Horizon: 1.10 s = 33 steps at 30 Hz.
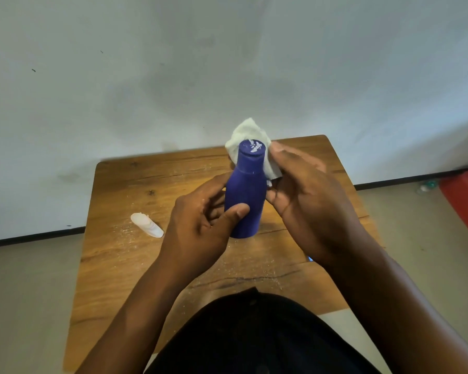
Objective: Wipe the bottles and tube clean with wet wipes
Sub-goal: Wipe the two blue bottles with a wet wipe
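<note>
The blue bottle [245, 193] looked like matt plastic, smooth on its body, with white smears on the flat cap. Behind its neck the wet wipe [247, 132] was a soft, crumpled white cloth-like sheet. The table [135, 265] under the bottle was varnished wood with dark grain and cracks, dusted with fine white specks. Left of the bottle lay a white tube [147, 224] of smooth, slightly glossy plastic.

Head view looks steeply down, close over the table [125, 265].

No legible text, labels or numbers anywhere.
</note>
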### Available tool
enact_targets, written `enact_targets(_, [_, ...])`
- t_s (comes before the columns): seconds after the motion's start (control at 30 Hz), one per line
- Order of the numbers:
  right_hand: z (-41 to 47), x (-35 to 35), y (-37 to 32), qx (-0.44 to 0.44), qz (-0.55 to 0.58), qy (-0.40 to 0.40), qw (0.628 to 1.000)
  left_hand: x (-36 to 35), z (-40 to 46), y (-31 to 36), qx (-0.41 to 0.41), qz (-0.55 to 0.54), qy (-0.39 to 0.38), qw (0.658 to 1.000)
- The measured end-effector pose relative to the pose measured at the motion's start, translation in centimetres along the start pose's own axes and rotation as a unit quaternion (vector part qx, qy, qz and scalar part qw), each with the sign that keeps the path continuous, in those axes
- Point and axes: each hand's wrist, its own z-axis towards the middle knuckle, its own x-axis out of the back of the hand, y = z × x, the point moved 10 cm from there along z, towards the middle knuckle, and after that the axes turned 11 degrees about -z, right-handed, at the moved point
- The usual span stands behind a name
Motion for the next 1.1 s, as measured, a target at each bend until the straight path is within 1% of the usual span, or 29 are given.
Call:
enact_targets(0.07, [0.3, 1.1, 0.9, -0.024, 0.038, 0.029, 0.999, 0.4, 0.0, 0.3, -0.005, 0.018, 0.013, 1.0])
enact_targets(0.13, [0.3, 1.6, 1.2, -0.051, 0.086, 0.03, 0.995, 0.7, 0.0, 0.3, -0.007, 0.053, 0.013, 0.999])
enact_targets(0.2, [0.3, 1.9, 0.8, -0.048, 0.102, 0.024, 0.993, 0.6, -0.1, 0.2, -0.007, 0.092, 0.001, 0.996])
enact_targets(0.27, [0.0, 2.0, 0.1, -0.031, 0.086, 0.021, 0.996, 0.3, -0.2, 0.1, -0.006, 0.113, -0.008, 0.993])
enact_targets(0.37, [-0.5, 2.0, -0.9, -0.006, 0.029, 0.024, 0.999, 0.2, -0.3, 0.2, -0.009, 0.118, -0.016, 0.993])
enact_targets(0.47, [-0.8, 1.7, -0.8, -0.016, 0.021, -0.004, 1.0, 0.3, -0.3, 0.5, -0.02, 0.113, -0.021, 0.993])
enact_targets(0.53, [-0.9, 2.0, -0.1, -0.038, 0.025, -0.006, 0.999, 0.2, -0.4, 0.7, -0.026, 0.12, -0.03, 0.992])
enact_targets(0.67, [-0.6, 3.8, 1.3, -0.071, 0.049, 0.054, 0.995, -0.5, -0.4, 0.4, -0.022, 0.124, -0.059, 0.99])
enact_targets(0.73, [-0.5, 4.8, 1.2, -0.06, 0.079, 0.097, 0.99, -0.8, -0.5, 0.5, -0.026, 0.134, -0.079, 0.987])
enact_targets(0.77, [-0.5, 5.4, 0.6, -0.04, 0.078, 0.118, 0.989, -0.8, -0.6, 0.5, -0.03, 0.14, -0.086, 0.986])
enact_targets(0.8, [-0.6, 5.7, -0.2, -0.011, 0.061, 0.132, 0.989, -0.8, -0.7, 0.6, -0.031, 0.142, -0.088, 0.985])
enact_targets(0.87, [-1.4, 5.6, -2.4, 0.053, -0.022, 0.125, 0.991, -0.6, -0.6, 0.6, -0.031, 0.144, -0.084, 0.986])
enact_targets(0.97, [-3.2, 3.4, -4.8, 0.132, -0.195, 0.063, 0.97, 0.0, -0.5, 0.7, -0.035, 0.154, -0.062, 0.985])
enact_targets(1.03, [-4.2, 2.2, -5.5, 0.162, -0.255, 0.045, 0.952, 0.6, -0.4, 0.8, -0.041, 0.177, -0.045, 0.982])
enact_targets(1.1, [-4.2, 1.9, -5.8, 0.185, -0.285, 0.052, 0.939, 0.8, -0.3, 0.7, -0.043, 0.189, -0.038, 0.98])
